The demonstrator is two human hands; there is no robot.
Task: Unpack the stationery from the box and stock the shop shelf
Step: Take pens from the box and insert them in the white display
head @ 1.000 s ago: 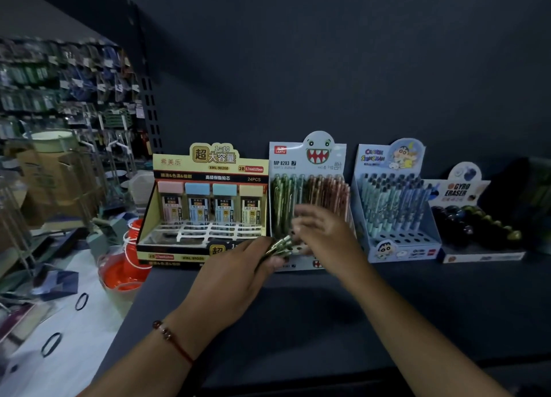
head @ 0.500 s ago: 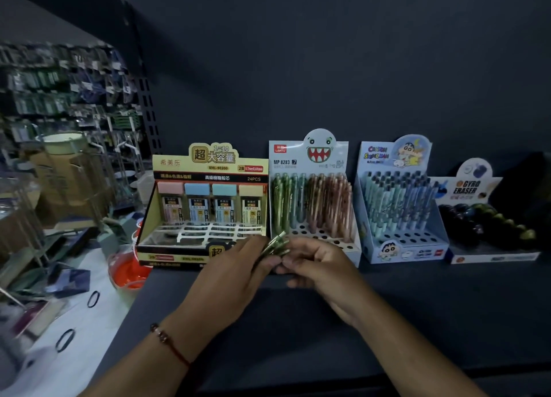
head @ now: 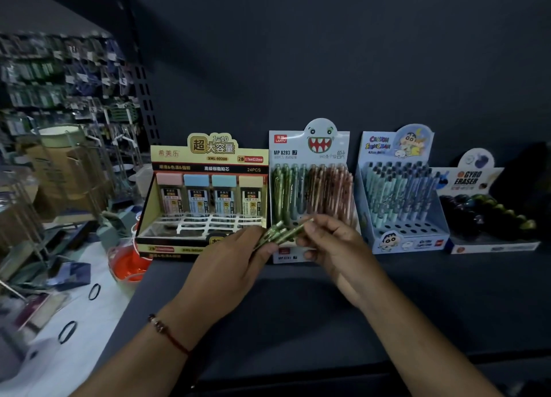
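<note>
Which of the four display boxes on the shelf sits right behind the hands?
The monster-face pencil box, second from left. Both the left hand and right hand hold green pencils in front of it; the other three stand to its sides.

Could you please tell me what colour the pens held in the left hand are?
Green pens, seen best in the head view.

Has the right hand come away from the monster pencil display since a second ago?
Yes. The right hand was up against the pencils in the monster pencil display; now it sits lower, before the display's front edge, pinching a green pencil.
</note>
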